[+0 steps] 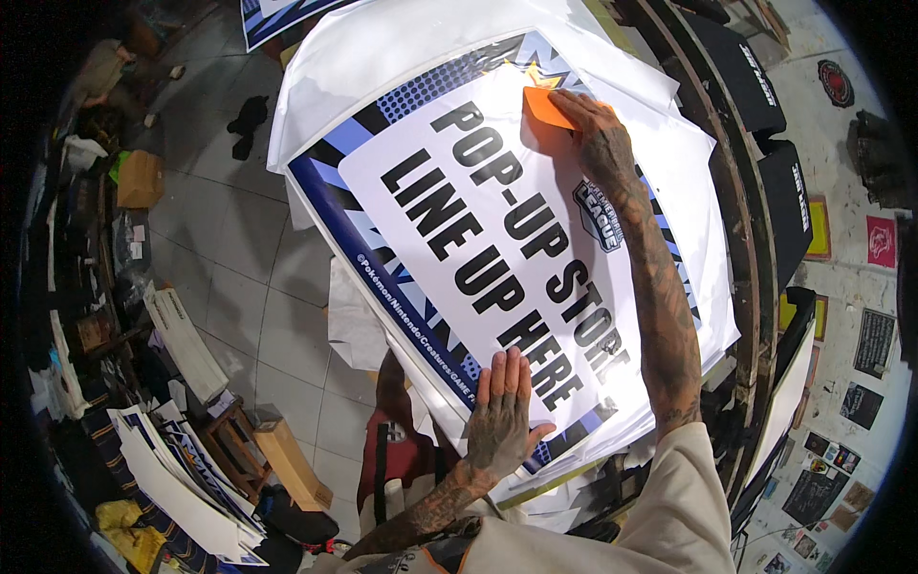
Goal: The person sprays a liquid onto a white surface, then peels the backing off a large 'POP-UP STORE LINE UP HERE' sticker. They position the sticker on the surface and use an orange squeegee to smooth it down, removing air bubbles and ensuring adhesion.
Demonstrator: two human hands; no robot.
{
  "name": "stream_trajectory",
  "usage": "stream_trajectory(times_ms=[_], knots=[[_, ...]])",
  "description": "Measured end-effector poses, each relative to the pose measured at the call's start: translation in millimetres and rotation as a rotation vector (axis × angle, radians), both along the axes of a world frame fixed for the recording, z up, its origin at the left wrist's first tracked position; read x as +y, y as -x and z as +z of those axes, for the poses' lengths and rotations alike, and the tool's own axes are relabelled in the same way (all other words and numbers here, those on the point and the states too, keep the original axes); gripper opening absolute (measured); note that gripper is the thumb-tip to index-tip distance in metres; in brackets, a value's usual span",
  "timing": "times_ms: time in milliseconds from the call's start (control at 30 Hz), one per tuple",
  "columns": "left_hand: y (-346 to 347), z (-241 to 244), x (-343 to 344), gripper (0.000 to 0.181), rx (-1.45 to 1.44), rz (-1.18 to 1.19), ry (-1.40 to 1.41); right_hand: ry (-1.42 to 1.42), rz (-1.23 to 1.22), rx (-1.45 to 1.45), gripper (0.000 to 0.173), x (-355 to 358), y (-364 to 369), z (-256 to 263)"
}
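Note:
A large printed sign (373, 166) with big black lettering, a white panel and a blue patterned border lies before me. Its upper part shows glossy ripples. My right hand (604, 143) grips an orange flat squeegee (545, 109) and presses it on the sign near the far edge, beside a yellow star print (532, 75). Flat on the near end of the sign rests my left hand (505, 420), its thumb spread and nothing held. White backing paper (344, 86) extends from under the sign on several sides. My right forearm covers part of the sign's right border.
Dark rails (746, 237) run along the right side, with black padded items (782, 204) beyond. A stack of printed boards (172, 488) stands at lower left, near a cardboard box (292, 463) and a long white box (188, 344). Another printed sheet (287, 18) shows at the top.

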State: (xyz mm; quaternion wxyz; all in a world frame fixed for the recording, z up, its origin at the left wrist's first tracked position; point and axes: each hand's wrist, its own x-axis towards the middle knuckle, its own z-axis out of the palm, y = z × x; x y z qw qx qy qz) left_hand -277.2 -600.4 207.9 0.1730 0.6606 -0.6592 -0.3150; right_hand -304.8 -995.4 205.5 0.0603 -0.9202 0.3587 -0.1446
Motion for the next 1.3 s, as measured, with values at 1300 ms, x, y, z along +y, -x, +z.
stream_trajectory(times_ms=[1300], knots=[[5,-12,4,0.116,-0.092,-0.019,-0.002,0.127,0.052,0.098,0.058,189,17,-6]])
